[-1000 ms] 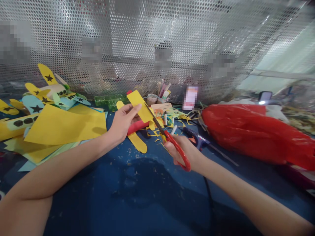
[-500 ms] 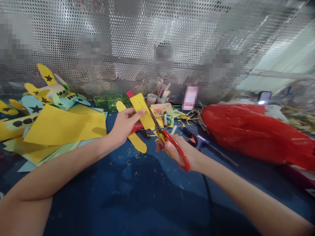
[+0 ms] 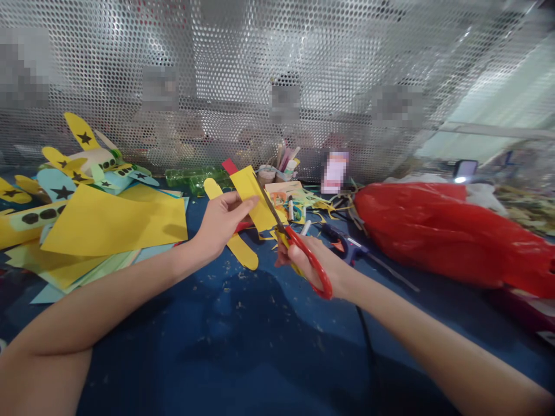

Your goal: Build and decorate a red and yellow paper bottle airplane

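My left hand (image 3: 222, 222) pinches a small yellow paper piece (image 3: 252, 193) between thumb and fingers, holding it up at a tilt. In my right hand (image 3: 306, 254) is a pair of scissors (image 3: 313, 267) with red and yellow handles. Its blades point up and to the left, along the paper's right edge; whether they bite into it is hard to tell. Below the left hand, a yellow paper strip (image 3: 243, 253) with rounded ends lies on the blue table (image 3: 208, 346). A red tip (image 3: 229, 166) shows behind the paper, the rest hidden.
Yellow sheets (image 3: 117, 222) are piled at left, beside paper airplanes with black stars (image 3: 63, 190). Green bottles (image 3: 195, 176) and paper scraps (image 3: 299, 199) lie toward the back. At right are a glue gun (image 3: 351, 249) and a red plastic bag (image 3: 433, 231). A perforated silver sheet (image 3: 243, 75) hangs behind.
My left hand and the paper have shifted very slightly to the right. The scissors' red handle has moved a little up and left. Both hands keep their grip.
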Available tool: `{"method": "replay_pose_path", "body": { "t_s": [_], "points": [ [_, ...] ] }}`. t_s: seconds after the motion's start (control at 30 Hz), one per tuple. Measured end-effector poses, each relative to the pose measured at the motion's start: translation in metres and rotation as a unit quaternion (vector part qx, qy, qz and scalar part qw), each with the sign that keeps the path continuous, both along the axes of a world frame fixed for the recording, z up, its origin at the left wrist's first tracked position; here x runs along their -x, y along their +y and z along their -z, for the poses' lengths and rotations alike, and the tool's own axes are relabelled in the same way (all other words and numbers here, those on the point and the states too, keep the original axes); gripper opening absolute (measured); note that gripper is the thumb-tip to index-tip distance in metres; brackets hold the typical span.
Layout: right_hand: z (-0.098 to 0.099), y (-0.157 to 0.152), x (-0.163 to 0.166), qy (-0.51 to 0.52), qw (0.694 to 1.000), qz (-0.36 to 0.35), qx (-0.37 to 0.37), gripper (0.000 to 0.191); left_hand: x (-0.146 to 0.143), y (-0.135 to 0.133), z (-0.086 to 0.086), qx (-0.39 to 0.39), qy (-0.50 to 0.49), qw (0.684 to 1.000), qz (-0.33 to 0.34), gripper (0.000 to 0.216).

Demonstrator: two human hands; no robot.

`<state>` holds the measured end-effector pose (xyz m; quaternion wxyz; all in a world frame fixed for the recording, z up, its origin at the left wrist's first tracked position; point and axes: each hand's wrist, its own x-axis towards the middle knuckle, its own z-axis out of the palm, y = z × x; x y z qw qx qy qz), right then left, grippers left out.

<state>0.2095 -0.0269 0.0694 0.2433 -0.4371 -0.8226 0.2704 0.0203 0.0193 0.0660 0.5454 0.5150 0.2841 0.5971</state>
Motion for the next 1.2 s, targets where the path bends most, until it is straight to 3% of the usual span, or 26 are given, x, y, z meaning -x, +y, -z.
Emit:
{"method": "replay_pose_path", "body": {
  "t_s": [0.67,0.9,1.2],
  "points": [
    [0.0035,-0.004,0.0043,0.027,0.998,0.065,0.0,0.058,0.0002,-0.0003,-0.005,0.015,-0.026,0.999,0.031,0.03],
    [0.0061,-0.0034,0.0034,0.044,0.996,0.072,0.001,0.056,0.0028,0.0057,-0.0064,0.009,-0.033,0.999,-0.033,0.025],
    [0.0046,-0.0044,0.0026,0.042,0.996,0.07,-0.018,0.064,0.0035,0.0076,-0.0052,0.007,-0.044,0.999,-0.024,0.023]
  ]
}}
